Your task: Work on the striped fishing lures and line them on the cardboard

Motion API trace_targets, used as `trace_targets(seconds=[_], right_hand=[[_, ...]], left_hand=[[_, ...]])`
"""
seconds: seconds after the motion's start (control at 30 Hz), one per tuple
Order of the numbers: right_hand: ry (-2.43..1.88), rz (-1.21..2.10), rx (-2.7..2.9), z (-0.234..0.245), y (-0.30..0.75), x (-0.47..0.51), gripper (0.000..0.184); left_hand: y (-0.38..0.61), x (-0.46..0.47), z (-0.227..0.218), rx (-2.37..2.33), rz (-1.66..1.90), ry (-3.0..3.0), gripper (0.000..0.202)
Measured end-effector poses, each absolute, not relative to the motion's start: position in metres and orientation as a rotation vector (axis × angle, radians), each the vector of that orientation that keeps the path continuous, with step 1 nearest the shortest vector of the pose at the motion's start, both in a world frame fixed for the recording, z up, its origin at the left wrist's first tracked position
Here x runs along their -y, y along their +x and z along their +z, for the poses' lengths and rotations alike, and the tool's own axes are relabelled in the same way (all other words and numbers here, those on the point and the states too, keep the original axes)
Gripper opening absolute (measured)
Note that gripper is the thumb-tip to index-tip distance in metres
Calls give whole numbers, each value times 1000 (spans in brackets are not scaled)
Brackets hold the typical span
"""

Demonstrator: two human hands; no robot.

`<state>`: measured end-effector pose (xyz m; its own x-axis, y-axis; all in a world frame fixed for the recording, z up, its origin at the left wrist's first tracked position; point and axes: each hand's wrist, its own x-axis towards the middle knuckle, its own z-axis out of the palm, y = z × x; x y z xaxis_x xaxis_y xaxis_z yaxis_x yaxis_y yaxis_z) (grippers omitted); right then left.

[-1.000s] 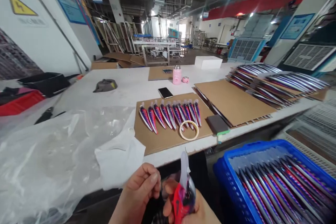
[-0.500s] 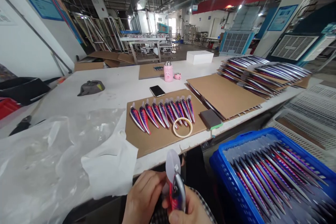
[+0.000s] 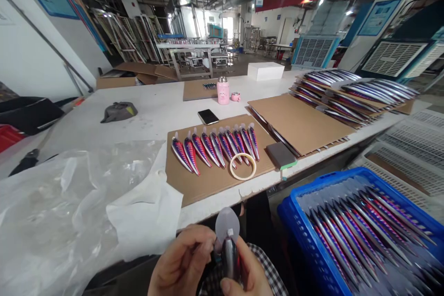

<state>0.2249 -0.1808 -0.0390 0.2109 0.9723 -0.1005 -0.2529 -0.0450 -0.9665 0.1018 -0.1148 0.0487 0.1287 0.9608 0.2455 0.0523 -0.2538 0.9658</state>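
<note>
My right hand (image 3: 249,273) grips a fishing lure (image 3: 230,259) with a dark, silvery back, held in front of my lap. Its clear rounded diving lip (image 3: 227,225) points up and away from me. Just left of the lure, my left hand (image 3: 183,261) has its thumb and fingertips pinched together; whether something small sits between them I cannot make out. Beyond my hands, a row of several purple, red and silver lures (image 3: 211,148) lies on a cardboard sheet (image 3: 197,189). A roll of masking tape (image 3: 243,177) rests against the tails on the right.
To the right stands a blue crate (image 3: 294,208) full of lures. A dark block (image 3: 280,155), stacked cardboard (image 3: 301,125), a phone (image 3: 208,117) and a pink bottle (image 3: 223,92) are on the table. Clear plastic sheeting (image 3: 79,194) covers the left side.
The lure has turned in my right hand, so its lip now faces me more flatly and its red side shows less. My left hand has shifted slightly left, its fingers curled.
</note>
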Motion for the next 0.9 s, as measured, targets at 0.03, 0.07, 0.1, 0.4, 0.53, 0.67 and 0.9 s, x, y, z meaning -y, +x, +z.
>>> trace_targets(seconds=[0.03,0.07,0.1,0.4,0.53,0.67,0.9], right_hand=[[-1161,1199,846,-37,224,180,66],[-1146,1195,860,-36,224,179,66],[-1135,1191,868,-35,223,179,67],[-1242,1111,903,-40,222,179,64],[-1333,1033,946,-38,223,180,66],[-1407,988,982,-37,223,179,65],[-1398,934,1054,-45,223,179,63]], left_hand=[[104,113,50,-1023,1271,1512,7],[105,112,50,-1021,1285,1526,8],[106,111,49,-1024,1293,1547,9],[104,112,35,-1166,1268,1823,12],[108,116,35,-1148,1297,1631,10],[112,121,35,-1168,1322,1471,6],[109,123,31,-1152,1278,1480,6]])
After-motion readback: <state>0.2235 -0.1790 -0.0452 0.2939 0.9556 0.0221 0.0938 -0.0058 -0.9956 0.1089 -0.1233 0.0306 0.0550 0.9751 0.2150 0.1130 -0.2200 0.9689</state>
